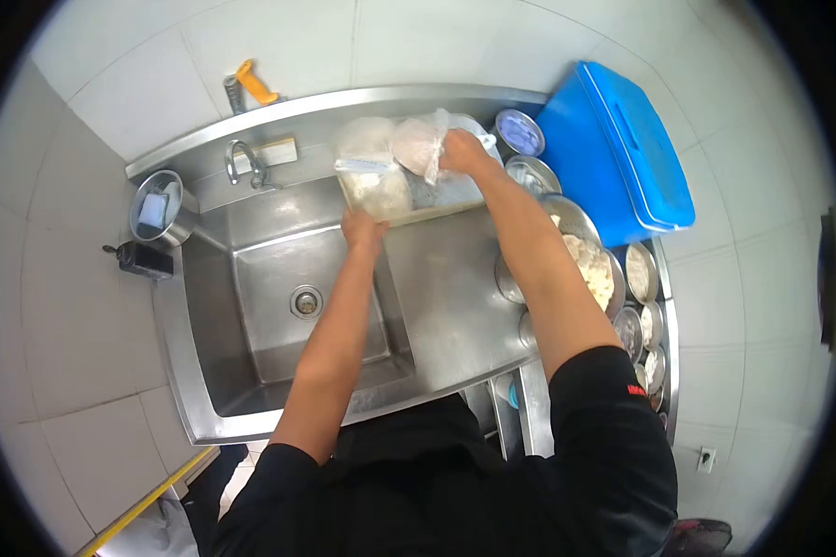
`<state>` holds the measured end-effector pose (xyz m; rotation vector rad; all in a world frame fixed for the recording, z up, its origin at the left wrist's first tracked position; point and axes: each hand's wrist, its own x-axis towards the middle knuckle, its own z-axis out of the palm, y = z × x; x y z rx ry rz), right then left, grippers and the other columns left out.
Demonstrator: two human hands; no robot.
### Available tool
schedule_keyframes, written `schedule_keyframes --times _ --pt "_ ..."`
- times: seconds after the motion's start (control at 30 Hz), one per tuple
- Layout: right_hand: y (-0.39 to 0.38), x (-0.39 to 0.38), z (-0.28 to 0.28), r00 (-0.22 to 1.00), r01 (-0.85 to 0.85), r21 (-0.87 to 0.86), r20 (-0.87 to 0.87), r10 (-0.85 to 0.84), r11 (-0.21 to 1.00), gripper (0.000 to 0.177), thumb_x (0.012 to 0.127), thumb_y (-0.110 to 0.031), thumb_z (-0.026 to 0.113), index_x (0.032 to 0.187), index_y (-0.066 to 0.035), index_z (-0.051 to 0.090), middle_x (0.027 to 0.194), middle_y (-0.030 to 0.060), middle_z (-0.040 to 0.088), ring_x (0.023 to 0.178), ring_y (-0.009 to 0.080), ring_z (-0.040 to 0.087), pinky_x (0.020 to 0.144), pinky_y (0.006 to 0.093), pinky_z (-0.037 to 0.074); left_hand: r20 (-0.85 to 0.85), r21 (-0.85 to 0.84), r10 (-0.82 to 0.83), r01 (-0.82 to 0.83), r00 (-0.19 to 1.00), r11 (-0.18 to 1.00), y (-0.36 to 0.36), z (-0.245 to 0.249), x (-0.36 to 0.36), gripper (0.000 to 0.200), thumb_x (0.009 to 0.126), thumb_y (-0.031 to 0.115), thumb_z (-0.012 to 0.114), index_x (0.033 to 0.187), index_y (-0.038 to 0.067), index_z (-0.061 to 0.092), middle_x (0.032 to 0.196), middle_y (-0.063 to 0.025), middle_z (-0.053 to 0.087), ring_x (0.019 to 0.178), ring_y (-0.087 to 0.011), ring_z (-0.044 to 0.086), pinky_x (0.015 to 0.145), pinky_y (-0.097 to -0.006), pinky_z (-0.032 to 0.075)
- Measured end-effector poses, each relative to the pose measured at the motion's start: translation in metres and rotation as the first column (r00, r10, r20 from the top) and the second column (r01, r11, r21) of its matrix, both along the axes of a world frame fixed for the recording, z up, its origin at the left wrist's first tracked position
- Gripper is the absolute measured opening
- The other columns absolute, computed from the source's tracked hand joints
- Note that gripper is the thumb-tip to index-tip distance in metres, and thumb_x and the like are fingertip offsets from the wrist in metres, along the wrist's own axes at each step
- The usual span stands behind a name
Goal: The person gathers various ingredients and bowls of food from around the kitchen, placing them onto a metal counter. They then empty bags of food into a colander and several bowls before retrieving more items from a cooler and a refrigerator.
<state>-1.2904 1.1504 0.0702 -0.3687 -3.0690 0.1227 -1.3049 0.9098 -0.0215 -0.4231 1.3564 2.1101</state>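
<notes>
A shallow pale tray [437, 214] stands at the back of the steel counter, partly over the sink's right edge. Clear plastic bags with whitish contents [364, 139] lie in its left half. My left hand [364, 228] is closed on the tray's near left corner. At the tray's back, my right hand [463, 154] grips the gathered end of a plastic bag with pale, pinkish contents [418, 147]. The fingertips of my right hand are partly hidden by the bag and the hand itself.
The sink basin [279, 251] with a faucet [243, 162] lies left. A steel pot [163, 209] and dark bottle [144, 260] stand beside it. At right are a blue cooler [613, 148], several metal bowls [641, 269] and pale crumbly food [593, 269].
</notes>
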Motion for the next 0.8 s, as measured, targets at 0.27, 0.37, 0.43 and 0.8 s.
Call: schedule_keyframes --times 0.27,0.37,0.43,0.8 --pt "0.108 0.104 0.141 0.921 0.388 0.404 -0.156 -0.356 0.828 0.080 0.067 -0.037 0.073 0.135 -0.017 0.037 0.139 0.0215 0.033 0.130 0.0372 0.029 0.100 0.0626 0.021 -0.165 0.167 -0.274 0.301 0.947 0.939 -0.058 -0.056 -0.011 0.052 0.089 0.039 0.053 0.131 0.015 0.035 0.128 -0.0170 0.043 0.106 -0.0343 0.052 0.082 -0.0442 0.049" --pt "0.204 0.184 0.177 0.612 0.788 0.342 -0.522 -0.594 0.512 0.071 0.070 -0.040 0.069 0.131 -0.015 0.042 0.131 0.0185 0.042 0.123 0.0376 0.037 0.096 0.0652 0.026 -0.094 -0.090 -0.082 0.073 0.992 0.993 -0.087 -0.021 0.007 0.075 0.084 0.049 0.055 0.142 0.015 0.023 0.144 -0.0215 0.021 0.120 -0.0370 0.041 0.088 -0.0469 0.041" --pt "0.232 0.217 0.191 0.629 0.767 0.213 -0.437 -0.644 0.605 0.070 0.069 -0.041 0.069 0.129 -0.014 0.044 0.128 0.0176 0.044 0.120 0.0380 0.041 0.093 0.0650 0.030 -0.092 -0.163 0.066 -0.081 0.994 0.983 -0.078 -0.002 0.010 0.065 0.085 0.044 0.055 0.137 0.012 0.033 0.134 -0.0183 0.038 0.111 -0.0316 0.047 0.089 -0.0461 0.040" --pt "0.299 0.242 0.274 0.789 0.582 0.272 -0.415 -0.453 0.766 0.036 0.068 -0.033 0.070 0.089 -0.004 0.068 0.086 0.0151 0.067 0.072 0.0261 0.064 0.063 0.0390 0.051 -0.893 -0.203 -0.222 0.090 0.391 0.975 0.142 0.200 0.089 0.029 0.090 0.011 0.054 0.118 0.002 0.051 0.113 -0.0101 0.056 0.106 -0.0163 0.052 0.090 -0.0269 0.040"
